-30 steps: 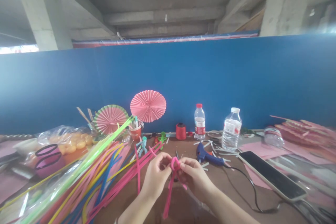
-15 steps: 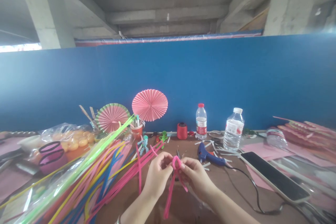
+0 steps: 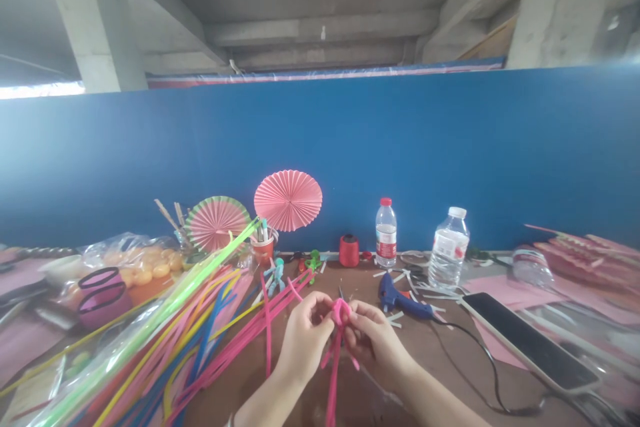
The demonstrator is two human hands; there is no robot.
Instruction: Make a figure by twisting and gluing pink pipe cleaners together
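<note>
Between my two hands is a pink pipe cleaner (image 3: 335,373), bent into a small loop at the top with its ends hanging down over the table. My left hand (image 3: 309,330) pinches the loop from the left between thumb and fingers. From the right, my right hand (image 3: 374,337) pinches the same loop, its lower fingers curled in behind. Fingertips hide part of the loop. More pink pipe cleaners (image 3: 245,337) lie in a long bundle left of my left hand. A dark pointed tool (image 3: 341,290), mostly hidden, lies behind the loop.
Yellow, blue and green strips (image 3: 200,333) spread across the left. A blue glue gun (image 3: 403,299) with its cord and a phone (image 3: 530,340) lie to the right. Behind stand a red thread spool (image 3: 349,251), two bottles (image 3: 386,233), a pen cup (image 3: 263,248) and pink paper fans (image 3: 289,200).
The pink loop has become smaller and tighter between my fingertips. Its hanging ends have swung to the right, and my right hand's fingers have curled in more.
</note>
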